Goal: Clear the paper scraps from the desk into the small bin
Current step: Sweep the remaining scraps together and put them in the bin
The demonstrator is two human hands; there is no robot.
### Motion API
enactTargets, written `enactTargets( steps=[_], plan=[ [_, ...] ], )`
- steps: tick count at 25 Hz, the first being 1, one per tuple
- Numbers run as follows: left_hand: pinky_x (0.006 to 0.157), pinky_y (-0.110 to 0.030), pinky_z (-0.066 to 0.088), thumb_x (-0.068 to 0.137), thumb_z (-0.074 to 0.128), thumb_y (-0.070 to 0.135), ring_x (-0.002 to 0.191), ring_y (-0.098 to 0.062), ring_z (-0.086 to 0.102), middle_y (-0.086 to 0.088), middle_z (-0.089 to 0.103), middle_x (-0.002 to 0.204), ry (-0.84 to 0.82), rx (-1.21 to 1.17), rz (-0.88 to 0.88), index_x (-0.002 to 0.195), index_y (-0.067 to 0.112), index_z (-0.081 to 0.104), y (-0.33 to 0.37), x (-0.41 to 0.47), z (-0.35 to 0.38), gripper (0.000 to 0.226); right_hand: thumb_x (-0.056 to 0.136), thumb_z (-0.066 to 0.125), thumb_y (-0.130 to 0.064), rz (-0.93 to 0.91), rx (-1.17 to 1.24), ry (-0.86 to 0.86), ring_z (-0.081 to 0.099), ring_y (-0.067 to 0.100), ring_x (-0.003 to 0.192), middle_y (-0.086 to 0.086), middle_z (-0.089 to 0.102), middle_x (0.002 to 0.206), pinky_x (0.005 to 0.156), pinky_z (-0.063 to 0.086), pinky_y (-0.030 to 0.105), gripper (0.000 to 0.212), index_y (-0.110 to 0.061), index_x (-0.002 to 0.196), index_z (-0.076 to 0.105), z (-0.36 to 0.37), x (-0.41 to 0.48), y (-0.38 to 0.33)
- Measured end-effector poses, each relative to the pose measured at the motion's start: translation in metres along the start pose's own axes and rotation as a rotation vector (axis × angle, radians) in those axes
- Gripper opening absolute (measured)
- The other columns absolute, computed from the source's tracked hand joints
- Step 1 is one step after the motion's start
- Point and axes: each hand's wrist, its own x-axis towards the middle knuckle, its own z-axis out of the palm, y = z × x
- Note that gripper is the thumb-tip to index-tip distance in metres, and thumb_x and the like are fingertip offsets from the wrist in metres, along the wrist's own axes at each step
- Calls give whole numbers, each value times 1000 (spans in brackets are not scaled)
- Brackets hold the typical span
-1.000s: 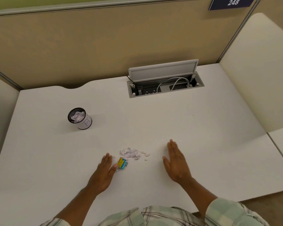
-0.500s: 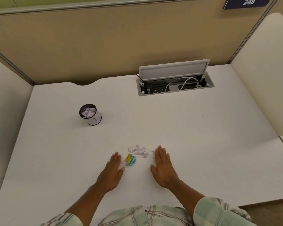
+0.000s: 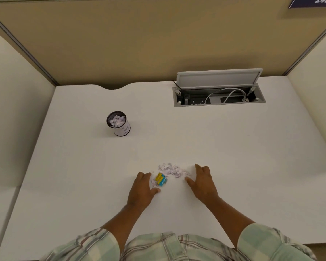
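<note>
A small pile of white paper scraps (image 3: 172, 170) lies on the white desk (image 3: 233, 157) near its front edge, with a yellow and blue scrap (image 3: 161, 179) at its left. My left hand (image 3: 142, 187) rests flat on the desk just left of the pile, fingers curved toward it. On the pile's right side my right hand (image 3: 202, 180) lies flat, its fingertips touching the scraps. Neither hand holds anything. The small black mesh bin (image 3: 119, 123), with a white label and crumpled paper inside, stands upright at the back left.
An open cable hatch (image 3: 218, 95) with its lid raised and white cables inside is set into the desk at the back right. Beige partition walls (image 3: 158, 44) enclose the desk at the back and both sides.
My right hand has slid left across the desk, pushing the scraps into a tighter pile between both hands. The left hand has barely moved.
</note>
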Motion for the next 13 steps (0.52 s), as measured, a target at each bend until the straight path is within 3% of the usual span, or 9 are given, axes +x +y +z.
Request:
enactTargets(
  steps=[3,6,9,13],
  plan=[
    [86,-21,44,78,83,41,115,-19,58,-3,51,127,-10,-17,-17,140,16,50,9,3,8,75,91,65,-51,3,-76,-114,61,32,112,11,38,135,92,52,37,71,-17,147,36,9,5,-20],
    [77,-21,44,77,85,38,104,-18,61,-3,54,119,16,-51,-41,131,16,54,15,7,14,65,91,67,-47,-72,-51,-150,63,31,106,11,40,128,90,54,35,65,-19,143,41,19,16,-50],
    [68,-16,41,77,85,36,90,-11,53,1,53,109,40,-75,-57,121,18,57,16,11,15,56,93,64,-47,-96,-72,-190,61,33,110,13,39,129,94,56,42,62,-19,144,43,25,33,-80],
    [70,-15,38,81,82,30,89,-9,50,7,52,101,64,-143,-80,116,17,60,10,15,16,43,95,61,-46,-107,-205,-207,60,35,108,14,39,127,88,58,44,50,-19,135,48,28,52,-112]
  ],
)
